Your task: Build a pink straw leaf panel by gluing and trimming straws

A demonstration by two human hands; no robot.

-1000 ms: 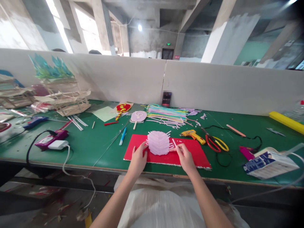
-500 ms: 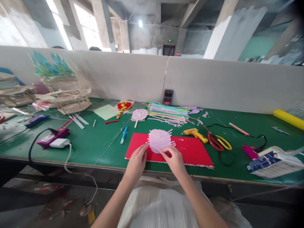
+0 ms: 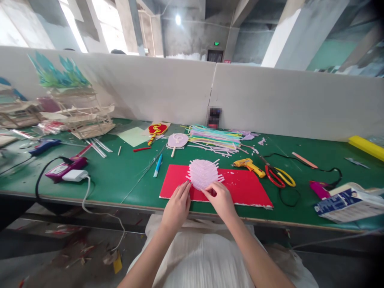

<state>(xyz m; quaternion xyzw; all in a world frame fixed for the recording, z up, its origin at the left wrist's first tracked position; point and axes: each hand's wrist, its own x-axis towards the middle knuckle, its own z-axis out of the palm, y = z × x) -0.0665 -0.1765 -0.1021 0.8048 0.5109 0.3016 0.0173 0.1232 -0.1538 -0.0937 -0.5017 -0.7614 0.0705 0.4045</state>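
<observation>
A lilac piece made of strips laid side by side (image 3: 204,174), with strip ends sticking out at both sides, lies on a red board (image 3: 250,188). My left hand (image 3: 177,200) rests on the board with its fingers stretched flat, their tips at the piece's lower left edge. Thumb and forefinger of my right hand (image 3: 220,198) pinch together at the bottom edge of the piece. Behind the board are a lilac round fan shape on a stick (image 3: 177,141) and a bundle of coloured strips (image 3: 214,136).
Right of the board are a yellow glue gun (image 3: 249,166) and red-and-yellow scissors (image 3: 279,176). A blue pen (image 3: 157,165) lies to the left, beyond it a purple power strip (image 3: 67,169) with cables. A carton (image 3: 349,204) stands at right; a white partition (image 3: 285,102) runs behind.
My left hand's fingers have straightened from a bent pose and now lie flat by the piece. The right hand keeps its pinch at the bottom edge. The camera view has shifted slightly.
</observation>
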